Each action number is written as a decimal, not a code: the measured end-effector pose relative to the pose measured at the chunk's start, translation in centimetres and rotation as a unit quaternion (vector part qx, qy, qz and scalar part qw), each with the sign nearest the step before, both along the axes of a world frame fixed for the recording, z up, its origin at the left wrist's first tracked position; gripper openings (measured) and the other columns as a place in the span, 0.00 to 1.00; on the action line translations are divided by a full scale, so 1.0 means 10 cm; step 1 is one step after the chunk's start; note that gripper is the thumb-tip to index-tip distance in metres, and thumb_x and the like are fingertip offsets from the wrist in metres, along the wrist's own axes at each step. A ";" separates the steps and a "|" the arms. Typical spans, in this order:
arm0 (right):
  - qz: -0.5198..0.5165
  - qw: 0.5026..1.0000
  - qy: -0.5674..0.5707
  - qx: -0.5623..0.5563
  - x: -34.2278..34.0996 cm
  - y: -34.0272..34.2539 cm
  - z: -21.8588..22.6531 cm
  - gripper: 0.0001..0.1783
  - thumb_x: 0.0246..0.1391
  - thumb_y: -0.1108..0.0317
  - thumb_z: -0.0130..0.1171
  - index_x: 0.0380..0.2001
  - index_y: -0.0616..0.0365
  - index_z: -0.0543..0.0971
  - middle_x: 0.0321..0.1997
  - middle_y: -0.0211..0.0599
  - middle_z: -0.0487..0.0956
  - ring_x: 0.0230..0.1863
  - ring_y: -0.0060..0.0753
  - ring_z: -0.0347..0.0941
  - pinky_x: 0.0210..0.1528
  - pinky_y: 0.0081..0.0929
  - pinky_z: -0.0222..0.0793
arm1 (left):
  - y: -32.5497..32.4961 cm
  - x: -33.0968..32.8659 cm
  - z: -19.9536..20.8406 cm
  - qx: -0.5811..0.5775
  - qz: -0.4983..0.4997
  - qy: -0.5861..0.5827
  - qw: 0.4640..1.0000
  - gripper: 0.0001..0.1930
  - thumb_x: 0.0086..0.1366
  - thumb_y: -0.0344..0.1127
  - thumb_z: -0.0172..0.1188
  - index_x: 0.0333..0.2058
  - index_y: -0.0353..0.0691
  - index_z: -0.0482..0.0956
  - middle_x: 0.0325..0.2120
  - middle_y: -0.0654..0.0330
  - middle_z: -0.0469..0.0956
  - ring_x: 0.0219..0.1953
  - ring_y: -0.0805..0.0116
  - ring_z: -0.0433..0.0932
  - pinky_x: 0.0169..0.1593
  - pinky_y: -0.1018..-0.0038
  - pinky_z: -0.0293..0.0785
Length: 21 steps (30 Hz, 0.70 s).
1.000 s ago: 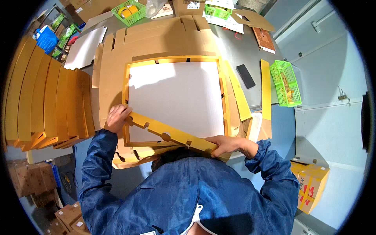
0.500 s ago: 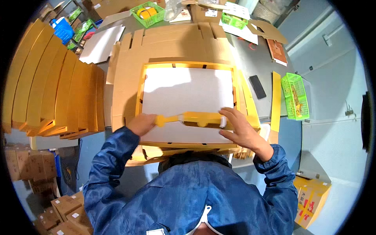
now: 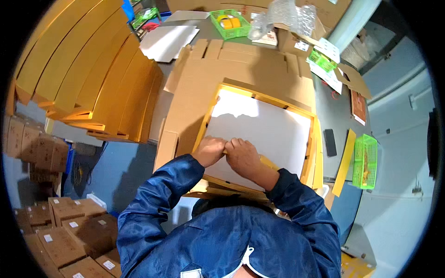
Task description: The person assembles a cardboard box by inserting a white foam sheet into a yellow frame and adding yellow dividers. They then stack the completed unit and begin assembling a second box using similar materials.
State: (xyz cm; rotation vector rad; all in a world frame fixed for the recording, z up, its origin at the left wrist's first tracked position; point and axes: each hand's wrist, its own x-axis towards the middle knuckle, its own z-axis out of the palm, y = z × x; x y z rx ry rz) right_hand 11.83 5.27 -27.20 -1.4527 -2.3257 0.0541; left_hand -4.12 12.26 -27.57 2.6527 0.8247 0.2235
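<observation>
A shallow yellow frame (image 3: 259, 94) with a white panel (image 3: 266, 125) inside lies tilted on a flattened cardboard sheet in front of me. Over its near left part my two hands meet. My left hand (image 3: 210, 150) is closed, fingertips pinched near the frame's left side. My right hand (image 3: 243, 155) is closed right beside it, knuckles up. A bit of yellow shows between them, and more yellow tape (image 3: 269, 162) shows beyond my right wrist. It looks like tape on a roll, mostly hidden by the right hand.
Tall yellow frames or boxes (image 3: 92, 69) stand stacked at left. Flattened cardboard (image 3: 241, 65) lies under the work. At right are a phone (image 3: 330, 142), a yellow strip (image 3: 344, 162) and a green basket (image 3: 365, 162). Another green basket (image 3: 230, 24) holds yellow tape rolls. Cartons (image 3: 65, 241) sit lower left.
My hands, earlier wide apart with the yellow tape stretched between them, have come together at the left. My right hand has closed. The view has shifted and turned.
</observation>
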 end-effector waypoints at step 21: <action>-0.062 0.994 -0.058 -0.067 -0.16 1.01 -0.38 0.07 0.45 0.66 0.56 0.20 0.57 0.75 0.22 0.40 0.75 0.29 0.41 0.74 0.33 0.37 0.70 | 0.34 -0.44 -0.93 -0.153 0.304 -0.069 0.938 0.27 0.59 0.37 0.56 0.55 0.31 0.61 0.45 0.42 0.70 0.48 0.45 0.70 0.51 0.56 0.66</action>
